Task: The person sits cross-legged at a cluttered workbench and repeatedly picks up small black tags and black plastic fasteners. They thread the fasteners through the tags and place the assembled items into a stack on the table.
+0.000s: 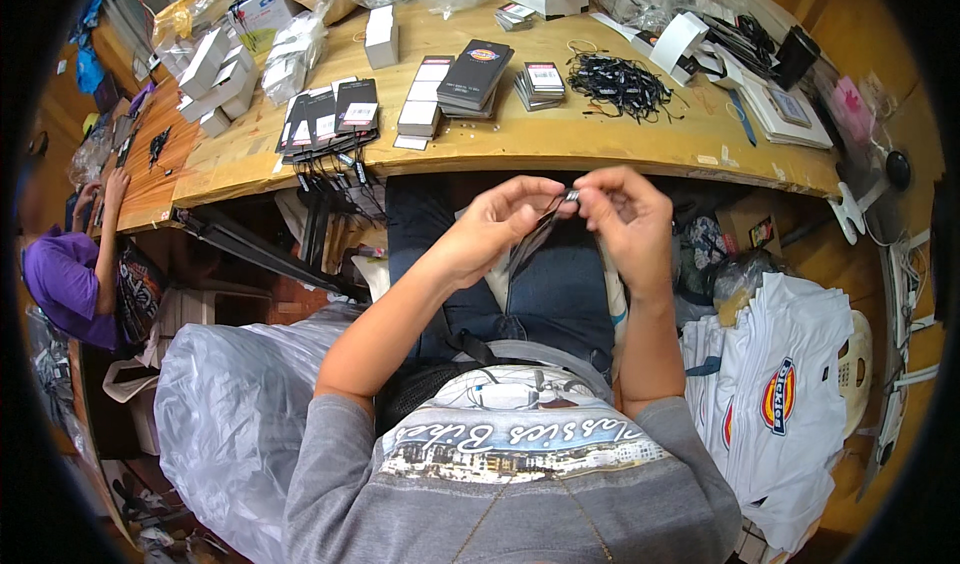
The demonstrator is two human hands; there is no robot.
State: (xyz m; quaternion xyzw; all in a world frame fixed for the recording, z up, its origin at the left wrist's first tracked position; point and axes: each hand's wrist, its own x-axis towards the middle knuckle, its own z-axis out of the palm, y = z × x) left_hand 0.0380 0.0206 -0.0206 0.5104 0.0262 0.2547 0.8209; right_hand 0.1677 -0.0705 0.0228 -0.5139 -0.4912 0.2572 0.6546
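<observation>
My left hand [497,222] and my right hand [625,214] meet above my lap, just below the wooden table's edge [560,149]. Together they pinch a dark hang tag [530,246] that droops down from the fingertips. A small silvery pin or fastener [572,196] shows between the thumbs. Beneath the hands lie my blue jeans [560,294] with a white cloth across them. On the table above sit stacks of dark tags [475,76] and a tangle of black strings [620,84].
A pile of folded white shirts [790,404] rises at my right. A large clear plastic bag [230,404] bulges at my left. White boxes [215,69] and a row of tags with strings [330,114] cover the table's left. Another person in purple [65,279] works far left.
</observation>
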